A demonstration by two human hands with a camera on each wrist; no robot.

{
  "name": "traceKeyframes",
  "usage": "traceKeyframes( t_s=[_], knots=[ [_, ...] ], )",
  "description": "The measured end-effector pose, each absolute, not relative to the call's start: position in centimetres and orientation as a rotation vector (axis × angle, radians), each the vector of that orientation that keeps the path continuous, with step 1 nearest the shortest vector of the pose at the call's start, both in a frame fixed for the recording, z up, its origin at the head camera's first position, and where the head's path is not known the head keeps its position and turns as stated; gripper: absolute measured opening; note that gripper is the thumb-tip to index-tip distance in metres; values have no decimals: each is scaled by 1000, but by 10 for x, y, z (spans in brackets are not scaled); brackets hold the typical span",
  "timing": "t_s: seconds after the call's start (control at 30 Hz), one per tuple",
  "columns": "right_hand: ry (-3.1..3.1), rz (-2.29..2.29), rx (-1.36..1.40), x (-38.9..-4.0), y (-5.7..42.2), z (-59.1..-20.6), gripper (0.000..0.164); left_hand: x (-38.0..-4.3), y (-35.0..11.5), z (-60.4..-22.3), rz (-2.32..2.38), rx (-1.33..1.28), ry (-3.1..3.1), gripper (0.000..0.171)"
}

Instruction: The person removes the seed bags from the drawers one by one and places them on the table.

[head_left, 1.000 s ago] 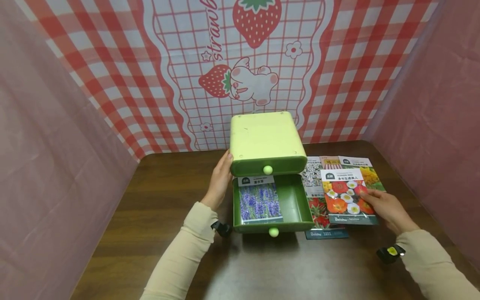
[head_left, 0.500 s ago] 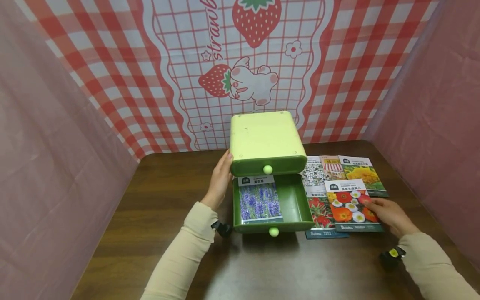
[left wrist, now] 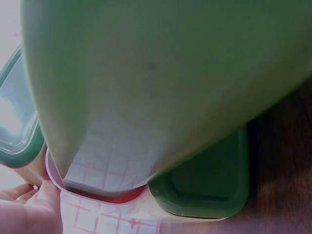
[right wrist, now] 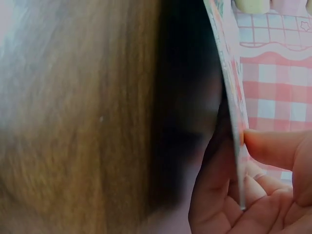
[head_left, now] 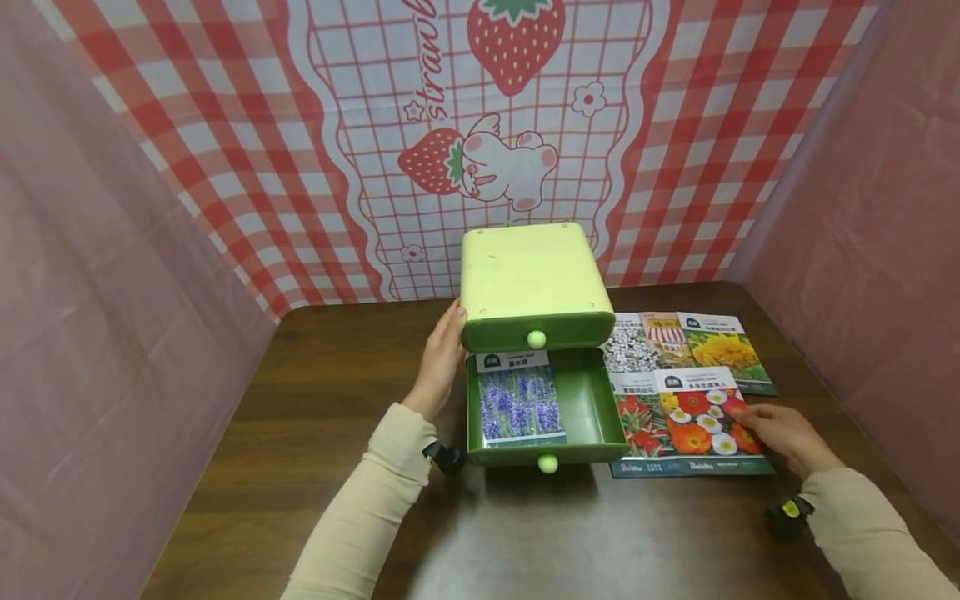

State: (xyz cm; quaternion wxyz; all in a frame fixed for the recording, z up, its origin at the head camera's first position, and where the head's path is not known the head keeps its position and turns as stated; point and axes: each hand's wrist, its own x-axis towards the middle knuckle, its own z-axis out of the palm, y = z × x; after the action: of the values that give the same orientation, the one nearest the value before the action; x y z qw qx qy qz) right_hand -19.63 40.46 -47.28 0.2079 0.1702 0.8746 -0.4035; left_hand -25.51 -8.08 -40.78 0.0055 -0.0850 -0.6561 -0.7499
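Note:
In the head view a pale-green drawer box [head_left: 531, 268] stands at the table's back, its lower drawer [head_left: 588, 404] pulled out and its upper drawer [head_left: 497, 337] closed. A seed packet with purple flowers [head_left: 519, 402] lies in the left part of the lower drawer. My left hand [head_left: 437, 365] rests its fingers against the box's left side. With thumb and fingers, my right hand [head_left: 786, 439] pinches the right edge of a poppy seed packet [head_left: 708, 423]. The right wrist view shows this packet [right wrist: 230, 83] edge-on between thumb and fingers.
Several other seed packets lie right of the box: one with red flowers [head_left: 640, 425], partly covered by the poppy packet, one with white flowers [head_left: 628, 346], one with a striped awning [head_left: 666, 340] and one with yellow flowers [head_left: 723, 357]. Checked cloth [head_left: 675, 167] hangs behind the table [head_left: 337, 375].
My right hand has moved the poppy packet toward me and a little right, uncovering the awning packet and yellow-flower packet. My left hand has stayed at the box.

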Motion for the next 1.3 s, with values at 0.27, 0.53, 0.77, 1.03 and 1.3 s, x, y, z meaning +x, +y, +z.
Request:
traceKeyframes(
  t_s=[0.27, 0.53, 0.77, 1.03, 1.3],
  knots=[
    [2445, -1118, 503, -193, 403, -469, 91, -258, -81, -407, -2360, -273, -2059, 55],
    [2553, -1050, 458, -191, 399, -466, 72, -256, -82, -407, -2349, -253, -2065, 58],
    [2573, -998, 471, -192, 397, -465, 69, -256, -81, -409, -2348, -248, -2053, 59],
    [2605, -885, 502, -193, 396, -464, 66, -256, -81, -408, -2354, -248, -2041, 58],
    [2623, -850, 517, -193, 396, -465, 60, -256, -82, -406, -2370, -262, -2051, 55]
  ],
)
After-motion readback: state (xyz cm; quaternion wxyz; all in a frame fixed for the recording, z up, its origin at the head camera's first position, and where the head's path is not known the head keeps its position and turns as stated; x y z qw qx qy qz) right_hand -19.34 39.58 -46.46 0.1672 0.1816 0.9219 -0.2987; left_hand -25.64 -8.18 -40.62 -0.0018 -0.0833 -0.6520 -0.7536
